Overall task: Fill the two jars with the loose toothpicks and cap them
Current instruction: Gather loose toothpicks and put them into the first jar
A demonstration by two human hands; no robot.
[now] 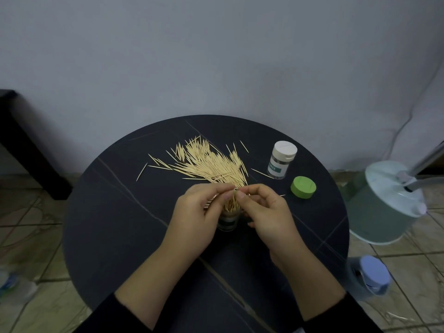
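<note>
A pile of loose toothpicks (206,162) lies on the far half of the round black table (115,212). An open clear jar (227,222) stands near the table's middle, partly hidden by my hands, with toothpicks standing in it. My left hand (199,212) holds a small bundle of toothpicks over the jar's mouth. My right hand (262,207) pinches toothpicks at the same spot, its fingertips touching the left hand's. A second jar (281,159) with a white cap stands at the right. A loose green cap (303,187) lies in front of it.
A pale green and white appliance (384,203) stands on the floor to the right of the table, with a white cord running up the wall. A bottle with a lilac cap (372,275) stands below it. A dark piece of furniture (19,140) is at the left.
</note>
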